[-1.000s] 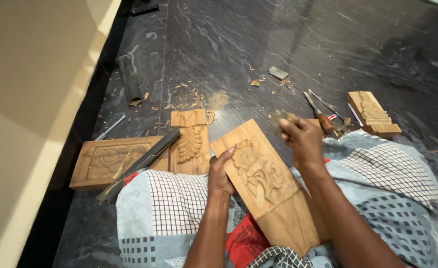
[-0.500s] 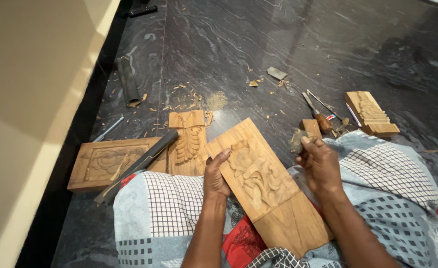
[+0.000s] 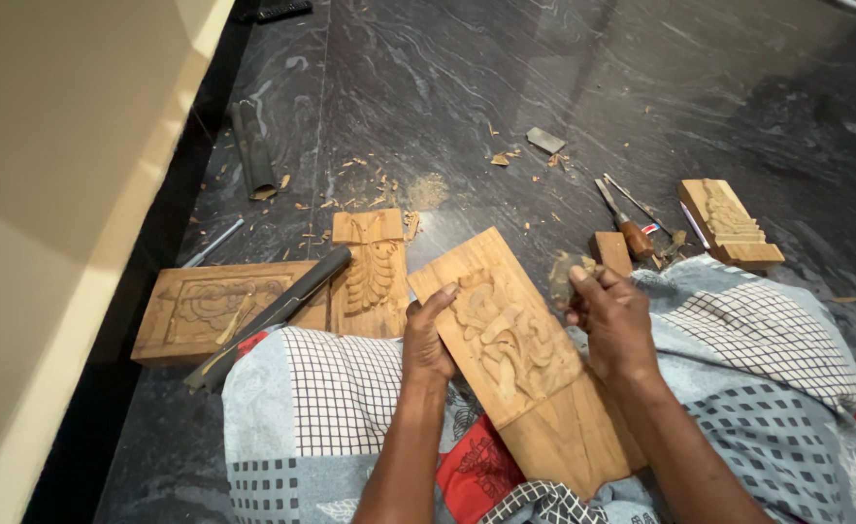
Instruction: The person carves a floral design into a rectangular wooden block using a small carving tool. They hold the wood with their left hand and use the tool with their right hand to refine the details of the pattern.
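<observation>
Dark marbled stone floor (image 3: 506,87) spreads out before me, littered with wood chips. Across my lap, over the checked cloth (image 3: 331,388), lies the carved wooden panel (image 3: 515,349), tilted away to the left. Two other carved boards rest on the floor at my left, a long one (image 3: 205,306) and a narrow one (image 3: 375,272), with a dark file (image 3: 273,315) laid across them. My left hand (image 3: 428,335) presses flat on the panel's left edge, grip apart. My right hand (image 3: 612,315) has its grip clamped on a small scrap of sandpaper (image 3: 562,272) just beside the panel's right edge. Chisels (image 3: 627,218) lie beyond.
</observation>
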